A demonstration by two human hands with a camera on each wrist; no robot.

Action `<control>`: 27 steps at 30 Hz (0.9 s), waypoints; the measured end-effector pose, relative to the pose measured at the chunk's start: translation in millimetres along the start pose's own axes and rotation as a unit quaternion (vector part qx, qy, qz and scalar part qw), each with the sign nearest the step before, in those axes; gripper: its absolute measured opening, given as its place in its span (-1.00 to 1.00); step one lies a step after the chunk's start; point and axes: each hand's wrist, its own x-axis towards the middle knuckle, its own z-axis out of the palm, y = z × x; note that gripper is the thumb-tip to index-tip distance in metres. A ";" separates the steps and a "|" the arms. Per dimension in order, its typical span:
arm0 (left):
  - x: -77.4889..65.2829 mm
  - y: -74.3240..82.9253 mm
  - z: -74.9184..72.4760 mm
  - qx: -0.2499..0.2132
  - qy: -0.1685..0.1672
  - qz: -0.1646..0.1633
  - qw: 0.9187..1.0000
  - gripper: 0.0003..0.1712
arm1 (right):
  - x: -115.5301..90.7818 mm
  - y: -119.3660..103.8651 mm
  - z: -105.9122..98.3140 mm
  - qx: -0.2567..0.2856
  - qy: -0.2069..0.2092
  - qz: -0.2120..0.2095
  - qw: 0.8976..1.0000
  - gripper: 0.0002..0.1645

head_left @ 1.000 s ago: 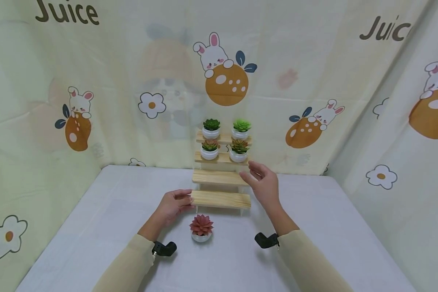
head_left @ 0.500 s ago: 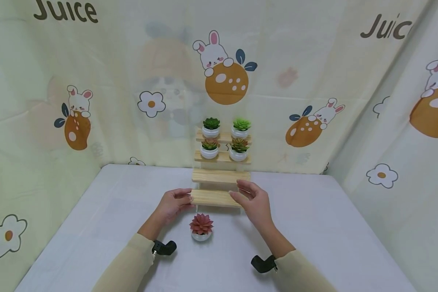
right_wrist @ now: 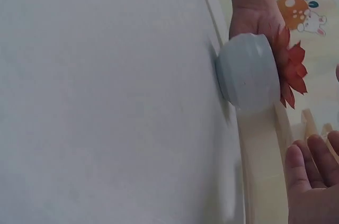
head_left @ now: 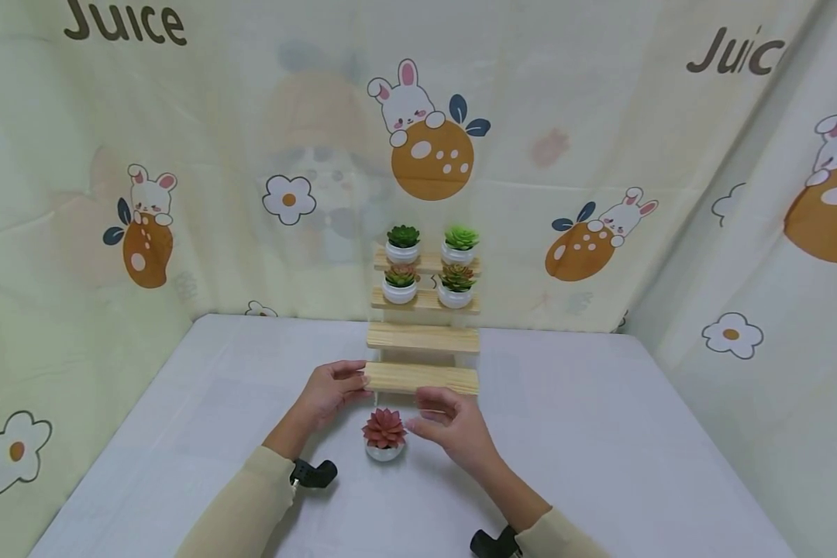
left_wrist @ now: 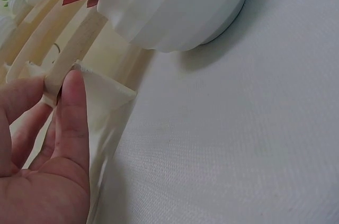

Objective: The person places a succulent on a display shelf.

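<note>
A four-tier wooden plant stand (head_left: pixel 421 378) stands in the middle of the table. My left hand (head_left: pixel 329 394) pinches the left end of its lowest board between thumb and fingers, which the left wrist view shows at the board end (left_wrist: pixel 74 49). In front of the stand sits a red succulent (head_left: pixel 384 428) in a white ribbed pot (right_wrist: pixel 248 73). Just right of that plant is my right hand (head_left: pixel 456 430), fingers loosely bent and holding nothing, fingertips right at the leaves in the head view. The right wrist view shows a gap between its fingers (right_wrist: pixel 296 166) and the pot.
Two potted succulents, a dark green one (head_left: pixel 403 242) and a bright green one (head_left: pixel 460 242), stand on the top tier. Two reddish-green ones (head_left: pixel 456 283) stand on the tier below. A printed curtain (head_left: pixel 530 155) hangs behind the white table (head_left: pixel 600 434).
My right hand has moved down and toward me, from beside the second tier to beside the red succulent. The left hand has kept its place on the lowest board.
</note>
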 end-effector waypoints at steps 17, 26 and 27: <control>2.3 -4.6 -1.7 -0.029 -0.010 0.017 0.999 -0.50 | -6.9 8.7 18.7 -0.019 -0.116 0.055 0.992 0.00; 2.1 -3.6 -1.1 -0.032 -0.015 0.013 0.999 -0.50 | -2.7 12.9 23.0 -0.037 -0.110 0.051 0.992 0.02; 2.1 -3.5 -1.0 -0.032 -0.014 0.012 0.999 -0.50 | -2.4 12.8 23.7 -0.038 -0.110 0.051 0.992 0.03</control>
